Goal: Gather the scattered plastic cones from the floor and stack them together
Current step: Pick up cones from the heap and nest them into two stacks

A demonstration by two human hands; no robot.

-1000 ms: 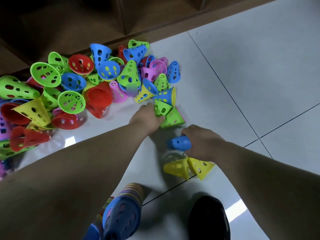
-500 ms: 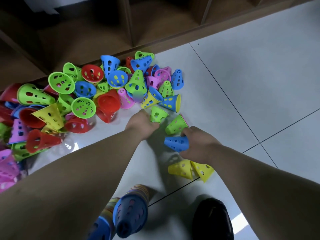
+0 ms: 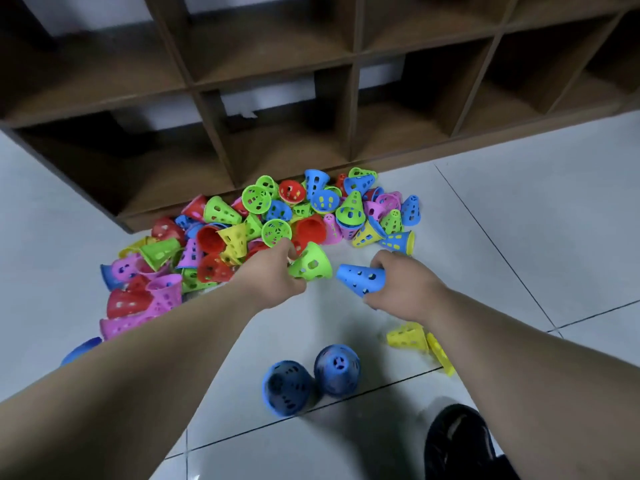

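Note:
My left hand (image 3: 272,277) grips a green perforated cone (image 3: 310,263) by its narrow end, wide mouth pointing right. My right hand (image 3: 403,287) holds a blue cone (image 3: 360,279) lying sideways, its mouth facing the green one a short gap away. Both cones are lifted above the white tile floor (image 3: 519,216). Behind them spreads a pile of several red, green, pink, yellow and blue cones (image 3: 277,216). Two blue cone stacks (image 3: 311,379) stand near my feet, and two yellow cones (image 3: 417,339) lie under my right forearm.
A dark wooden cubby shelf (image 3: 353,98) stands along the wall right behind the pile. My black shoe (image 3: 460,445) is at the bottom right. Another blue cone (image 3: 81,349) peeks out at the left by my forearm.
Both hands have risen off the floor, the left one taking up a green cone and the right lifting the blue one. The view tilted up, revealing the shelf.

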